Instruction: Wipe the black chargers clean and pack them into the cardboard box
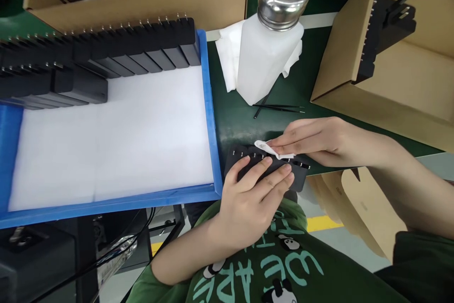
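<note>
A short row of black plug adapters (300, 179) stands at the table's front edge, metal pins facing up. My left hand (253, 199) lies over the row with its fingers curled along the near side, gripping it. Pinched in my right hand (319, 138) is a folded white wipe (264, 147), pressed against the pin side of the adapters. My fingers and the wipe hide part of the row. Just beyond my hands, black tweezers (280, 108) lie on the green tabletop beside a white pump bottle (264, 59) with a metal top, which stands on white wipes (229, 50).
To the left, a blue tray (209, 118) with a white lining holds rows of black adapters (142, 52). Behind it sits a cardboard box (159, 5) of more adapters. Another cardboard box (400, 99) at right holds a few. Cardboard pieces (369, 208) are below the table edge.
</note>
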A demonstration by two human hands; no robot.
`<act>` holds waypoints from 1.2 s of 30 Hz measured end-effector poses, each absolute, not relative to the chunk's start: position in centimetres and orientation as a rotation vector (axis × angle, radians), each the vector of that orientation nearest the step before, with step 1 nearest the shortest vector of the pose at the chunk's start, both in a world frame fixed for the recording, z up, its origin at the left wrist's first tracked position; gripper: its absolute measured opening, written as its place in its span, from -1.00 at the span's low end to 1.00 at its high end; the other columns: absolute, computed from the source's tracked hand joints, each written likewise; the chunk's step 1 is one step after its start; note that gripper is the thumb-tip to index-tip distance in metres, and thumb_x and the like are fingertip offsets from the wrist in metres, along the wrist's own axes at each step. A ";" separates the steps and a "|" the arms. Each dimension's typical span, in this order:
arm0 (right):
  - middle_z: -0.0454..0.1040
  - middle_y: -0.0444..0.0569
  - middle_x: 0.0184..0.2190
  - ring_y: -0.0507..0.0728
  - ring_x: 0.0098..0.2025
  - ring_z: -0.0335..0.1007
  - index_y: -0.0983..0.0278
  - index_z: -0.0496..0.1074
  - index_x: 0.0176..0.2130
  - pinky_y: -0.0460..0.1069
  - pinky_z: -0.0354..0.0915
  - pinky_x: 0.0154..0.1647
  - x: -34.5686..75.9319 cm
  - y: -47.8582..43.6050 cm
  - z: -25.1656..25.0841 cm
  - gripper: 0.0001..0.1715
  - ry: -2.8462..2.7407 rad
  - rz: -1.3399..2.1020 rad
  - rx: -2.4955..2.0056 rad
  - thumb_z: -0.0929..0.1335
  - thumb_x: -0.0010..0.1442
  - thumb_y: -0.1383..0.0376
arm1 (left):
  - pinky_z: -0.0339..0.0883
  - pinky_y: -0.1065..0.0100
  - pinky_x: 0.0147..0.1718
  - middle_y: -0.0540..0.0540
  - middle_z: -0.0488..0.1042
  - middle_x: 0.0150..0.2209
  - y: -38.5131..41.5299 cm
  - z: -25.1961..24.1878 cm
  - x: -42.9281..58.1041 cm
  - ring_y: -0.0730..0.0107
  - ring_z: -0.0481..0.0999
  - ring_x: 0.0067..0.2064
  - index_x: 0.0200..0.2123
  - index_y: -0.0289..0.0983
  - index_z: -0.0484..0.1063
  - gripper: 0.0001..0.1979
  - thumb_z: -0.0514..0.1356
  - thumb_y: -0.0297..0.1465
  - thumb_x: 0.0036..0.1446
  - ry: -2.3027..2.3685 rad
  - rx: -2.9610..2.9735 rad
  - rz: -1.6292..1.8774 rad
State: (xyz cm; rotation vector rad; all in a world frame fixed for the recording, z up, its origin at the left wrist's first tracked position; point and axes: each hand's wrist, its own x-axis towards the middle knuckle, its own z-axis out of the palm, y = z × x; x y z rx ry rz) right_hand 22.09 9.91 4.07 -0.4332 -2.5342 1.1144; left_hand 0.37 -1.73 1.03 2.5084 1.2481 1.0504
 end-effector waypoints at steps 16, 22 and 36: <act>0.61 -0.02 -0.04 0.21 -0.07 0.58 0.05 0.57 0.04 0.13 0.50 -0.11 26.2 2.6 2.4 -0.42 -1.815 0.755 -0.992 0.29 0.20 0.56 | 0.18 0.10 0.22 -0.01 0.61 0.01 -2.1 1.1 0.1 0.18 0.53 0.05 -0.06 -0.29 0.56 -0.76 0.32 -0.47 0.19 1.182 2.628 0.942; 0.54 0.02 0.07 0.17 -0.04 0.57 0.09 0.45 0.17 0.09 0.51 -0.14 24.6 0.0 0.1 -0.37 -1.939 0.789 -0.921 0.23 0.23 0.53 | 0.23 0.18 0.26 -0.10 0.64 -0.04 -2.3 0.9 1.3 0.27 0.56 0.04 -0.09 -0.34 0.57 -0.79 0.31 -0.50 0.18 1.008 2.619 1.066; 0.51 0.07 -0.01 0.13 -0.04 0.47 0.18 0.43 0.09 0.01 0.44 -0.08 24.6 5.0 2.3 -0.55 -2.315 0.945 -0.617 0.25 0.30 0.52 | 0.43 0.28 0.18 0.00 0.66 -0.12 -2.3 0.0 1.7 0.35 0.62 -0.04 -0.15 -0.32 0.58 -0.80 0.37 -0.51 0.12 1.045 2.518 1.131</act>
